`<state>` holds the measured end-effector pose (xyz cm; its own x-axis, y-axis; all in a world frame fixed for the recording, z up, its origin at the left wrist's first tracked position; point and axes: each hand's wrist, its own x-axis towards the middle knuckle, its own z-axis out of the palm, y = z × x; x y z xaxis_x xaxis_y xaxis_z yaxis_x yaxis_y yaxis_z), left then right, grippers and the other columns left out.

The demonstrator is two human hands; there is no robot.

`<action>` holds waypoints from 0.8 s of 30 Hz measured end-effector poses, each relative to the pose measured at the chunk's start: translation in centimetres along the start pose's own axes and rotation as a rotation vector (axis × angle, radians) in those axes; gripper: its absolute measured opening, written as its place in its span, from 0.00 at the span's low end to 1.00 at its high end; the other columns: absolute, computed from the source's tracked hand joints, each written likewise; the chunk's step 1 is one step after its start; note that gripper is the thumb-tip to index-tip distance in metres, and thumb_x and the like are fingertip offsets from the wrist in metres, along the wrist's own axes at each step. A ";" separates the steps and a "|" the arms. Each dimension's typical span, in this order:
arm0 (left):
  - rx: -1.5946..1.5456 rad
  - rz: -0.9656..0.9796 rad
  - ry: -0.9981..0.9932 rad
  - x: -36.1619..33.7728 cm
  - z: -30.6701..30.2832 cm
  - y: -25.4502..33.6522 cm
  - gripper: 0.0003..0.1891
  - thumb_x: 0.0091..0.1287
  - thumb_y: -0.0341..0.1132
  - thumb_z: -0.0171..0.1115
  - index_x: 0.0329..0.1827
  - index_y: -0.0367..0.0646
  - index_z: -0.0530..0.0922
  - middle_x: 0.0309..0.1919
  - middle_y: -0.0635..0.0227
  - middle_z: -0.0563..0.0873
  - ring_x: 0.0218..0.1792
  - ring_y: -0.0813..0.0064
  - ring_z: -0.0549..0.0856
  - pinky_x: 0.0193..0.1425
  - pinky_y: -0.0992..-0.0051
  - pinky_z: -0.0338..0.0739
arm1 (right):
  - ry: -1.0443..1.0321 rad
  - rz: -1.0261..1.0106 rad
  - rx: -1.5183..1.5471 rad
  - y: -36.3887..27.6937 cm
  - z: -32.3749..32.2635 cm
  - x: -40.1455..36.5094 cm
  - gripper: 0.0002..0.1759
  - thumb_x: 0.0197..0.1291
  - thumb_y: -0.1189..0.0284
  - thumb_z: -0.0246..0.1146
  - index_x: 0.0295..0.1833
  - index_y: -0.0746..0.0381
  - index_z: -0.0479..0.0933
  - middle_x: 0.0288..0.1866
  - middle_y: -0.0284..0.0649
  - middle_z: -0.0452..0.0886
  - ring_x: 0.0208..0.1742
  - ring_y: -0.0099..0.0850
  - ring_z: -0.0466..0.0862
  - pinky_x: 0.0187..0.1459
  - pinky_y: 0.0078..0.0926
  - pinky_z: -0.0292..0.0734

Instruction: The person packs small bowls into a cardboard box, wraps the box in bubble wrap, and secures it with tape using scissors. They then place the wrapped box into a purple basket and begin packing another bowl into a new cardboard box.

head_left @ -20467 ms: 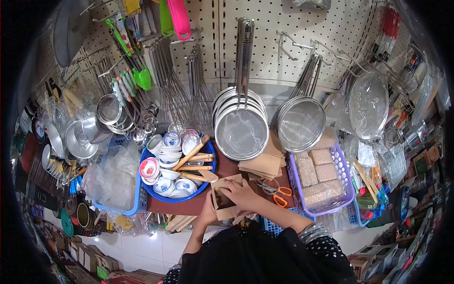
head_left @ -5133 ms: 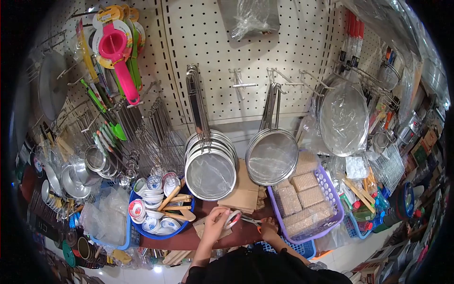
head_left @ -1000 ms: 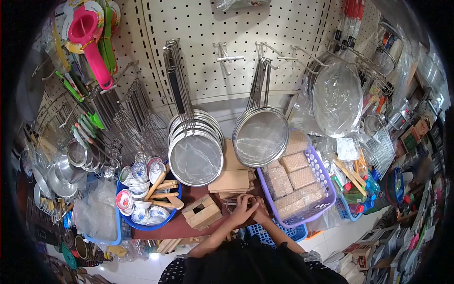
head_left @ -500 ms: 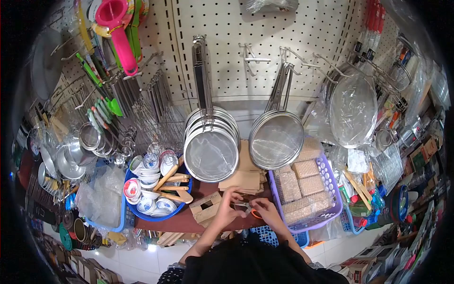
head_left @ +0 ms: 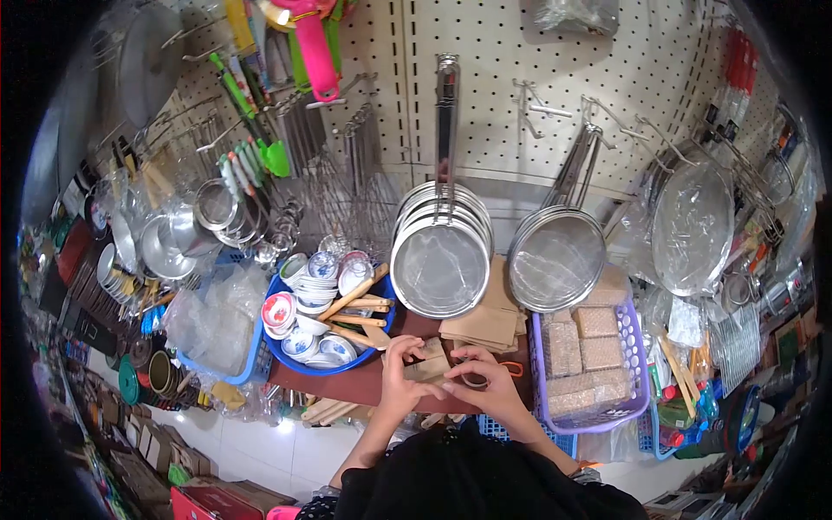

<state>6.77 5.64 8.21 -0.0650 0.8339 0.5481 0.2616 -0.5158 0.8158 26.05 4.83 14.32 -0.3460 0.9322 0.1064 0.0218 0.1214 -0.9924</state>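
Note:
My left hand (head_left: 403,380) is over the table's front part, with fingers curled and the thumb stretched toward the other hand. My right hand (head_left: 487,383) faces it, index finger and thumb bent into a pinch. The thumb tips nearly meet; a small greyish thing seems to be at the fingers, too small to make out. Just behind the fingers is a brown cardboard piece (head_left: 428,364), partly covered by my left hand. An orange handle loop (head_left: 516,369) lies close to the right of my right hand.
A blue basin (head_left: 325,366) of small bowls and wooden-handled utensils stands left. To the right, a purple basket (head_left: 596,423) holds bubble-wrapped boxes. Flat cardboard (head_left: 485,325) lies behind the hands. Strainers (head_left: 440,270) hang from the pegboard (head_left: 485,113), with more sieves (head_left: 557,260) beside them.
The whole view has shifted, so the shelf things appear farther right. Against the table, both hands have moved left and are now in front of the cardboard piece.

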 end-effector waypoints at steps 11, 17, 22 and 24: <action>0.193 -0.283 0.250 -5.1 -1.6 -2.4 0.34 0.52 0.35 0.78 0.59 0.36 0.69 0.54 0.57 0.72 0.52 0.63 0.75 0.58 0.65 0.70 | -0.080 0.033 0.332 6.1 0.3 4.3 0.10 0.70 0.72 0.59 0.47 0.66 0.82 0.64 0.41 0.75 0.65 0.30 0.73 0.66 0.29 0.64; 0.047 -0.331 0.281 -10.2 0.1 -10.2 0.37 0.67 0.32 0.65 0.73 0.33 0.52 0.72 0.44 0.57 0.73 0.57 0.61 0.76 0.61 0.55 | -0.021 0.226 0.596 12.7 1.5 6.7 0.26 0.76 0.56 0.44 0.51 0.64 0.80 0.69 0.42 0.74 0.69 0.34 0.69 0.73 0.36 0.55; -0.083 -0.368 0.146 -8.6 -0.1 -7.9 0.36 0.71 0.27 0.57 0.77 0.32 0.46 0.75 0.45 0.56 0.75 0.56 0.59 0.78 0.63 0.53 | 0.039 0.216 0.681 12.1 2.7 4.4 0.27 0.76 0.54 0.42 0.55 0.64 0.78 0.71 0.43 0.71 0.71 0.34 0.67 0.74 0.36 0.52; -0.052 -0.377 0.115 -9.0 -0.7 -8.2 0.35 0.71 0.27 0.56 0.76 0.32 0.47 0.74 0.45 0.57 0.75 0.56 0.59 0.78 0.63 0.53 | 0.079 0.235 0.643 11.4 3.0 2.9 0.28 0.76 0.54 0.41 0.57 0.64 0.77 0.71 0.43 0.71 0.72 0.34 0.66 0.74 0.35 0.51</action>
<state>4.53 2.19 -3.31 -0.2555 0.9406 0.2235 0.1498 -0.1898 0.9703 22.43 7.91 3.16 -0.3305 0.9339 -0.1360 -0.4814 -0.2908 -0.8269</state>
